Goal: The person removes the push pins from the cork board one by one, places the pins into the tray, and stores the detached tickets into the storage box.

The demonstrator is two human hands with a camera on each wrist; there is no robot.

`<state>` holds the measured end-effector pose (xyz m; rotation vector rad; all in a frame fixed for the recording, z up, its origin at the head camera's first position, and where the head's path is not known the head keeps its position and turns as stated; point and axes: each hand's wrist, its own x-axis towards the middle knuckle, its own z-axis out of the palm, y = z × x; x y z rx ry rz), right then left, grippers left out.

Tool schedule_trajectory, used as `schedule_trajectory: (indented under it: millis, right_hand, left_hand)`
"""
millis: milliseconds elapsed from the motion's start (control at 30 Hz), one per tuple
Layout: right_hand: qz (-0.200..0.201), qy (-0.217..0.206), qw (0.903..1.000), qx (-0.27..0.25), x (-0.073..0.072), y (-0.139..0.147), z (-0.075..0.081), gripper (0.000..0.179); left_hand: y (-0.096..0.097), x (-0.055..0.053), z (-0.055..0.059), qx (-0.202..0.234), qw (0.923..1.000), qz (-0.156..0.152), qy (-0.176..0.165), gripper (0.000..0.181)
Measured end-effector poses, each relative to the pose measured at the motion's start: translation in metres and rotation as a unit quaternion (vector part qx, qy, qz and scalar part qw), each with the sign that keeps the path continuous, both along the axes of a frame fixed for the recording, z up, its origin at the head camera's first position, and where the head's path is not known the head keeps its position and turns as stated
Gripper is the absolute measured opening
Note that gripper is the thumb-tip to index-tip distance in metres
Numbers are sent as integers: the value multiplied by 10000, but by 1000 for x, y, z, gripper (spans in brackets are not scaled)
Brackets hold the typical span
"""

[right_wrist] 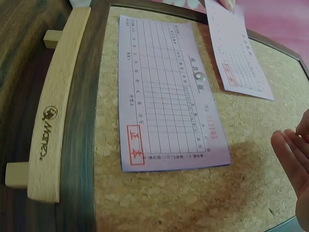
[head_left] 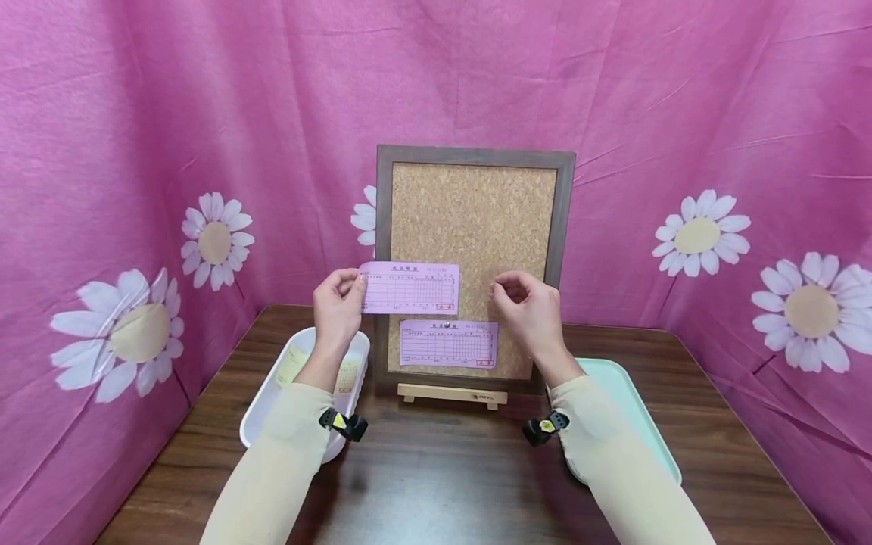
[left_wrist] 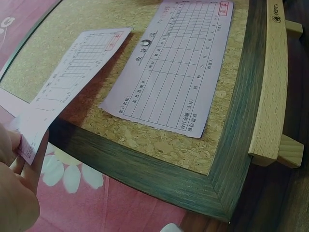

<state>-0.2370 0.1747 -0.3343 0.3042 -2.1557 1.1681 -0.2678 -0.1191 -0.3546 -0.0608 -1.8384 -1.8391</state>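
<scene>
My left hand (head_left: 338, 309) pinches the left end of a pink receipt slip (head_left: 418, 289) between thumb and fingers. Held before the corkboard (head_left: 473, 219), that slip overlaps the board's left frame in the head view; in the left wrist view its free end tilts away from the cork. Below it, a second pink receipt slip (head_left: 436, 350) is fixed to the cork by a round-headed thumbtack (left_wrist: 146, 43) near its printed title. My right hand (head_left: 527, 312) is at the board's right side, thumb and forefinger pinched together. A tiny pale tip shows there; its kind I cannot tell.
The framed corkboard leans on a small wooden easel (head_left: 453, 393) on a brown table (head_left: 409, 484). A white basket (head_left: 250, 409) with yellowish slips (head_left: 291, 363) stands at left, under my left forearm. A mint-green tray (head_left: 630, 393) is at right. A pink flowered curtain (head_left: 477, 76) hangs behind.
</scene>
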Motion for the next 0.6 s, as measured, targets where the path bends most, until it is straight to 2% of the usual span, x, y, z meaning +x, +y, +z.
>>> schedule_trajectory:
  millis: [267, 600]
  right_hand:
    - [7, 113, 9996, 243, 2, 8, 1, 8]
    - [-129, 248, 9993, 234, 7, 22, -2, 7]
  left_hand:
    - [-4, 1, 0, -1, 10000, 8, 59, 15]
    - [-8, 0, -2, 36, 9999, -79, 146, 16]
